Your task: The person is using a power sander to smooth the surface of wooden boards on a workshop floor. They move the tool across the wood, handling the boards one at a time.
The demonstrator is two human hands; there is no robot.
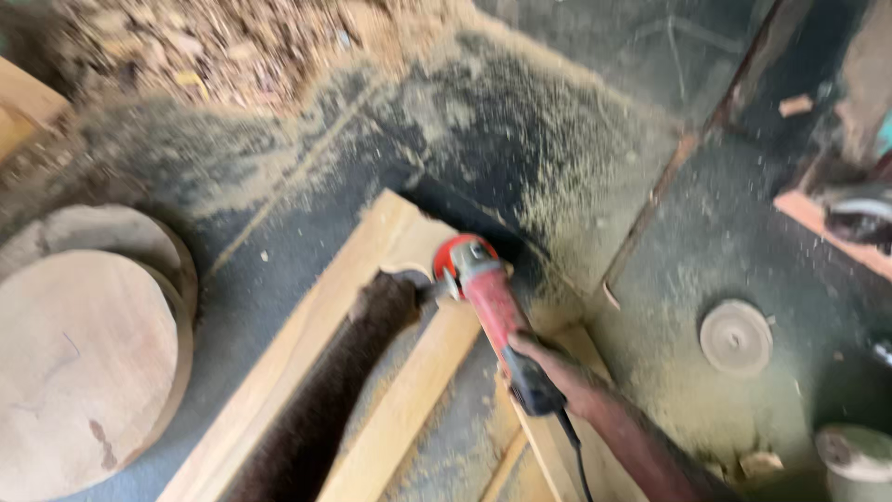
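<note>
Sawdust-covered dark floor [520, 121]; wooden frame [307, 363]; hands [548, 367] gripping red grinder [488, 297].

Floor [307, 232]: dark, rough, strewn with sawdust; wooden frame [372, 307] lies flat on it, near the middle, running down toward the lower edge; round wooden discs [88, 363], stacked, well to the left of the frame; heap of wood shavings [232, 42] beyond the frame, at the far edge; small round sanding disc [735, 336] to the right of the frame, apart from it; small wood offcut [795, 105] far right, beyond that disc.
</note>
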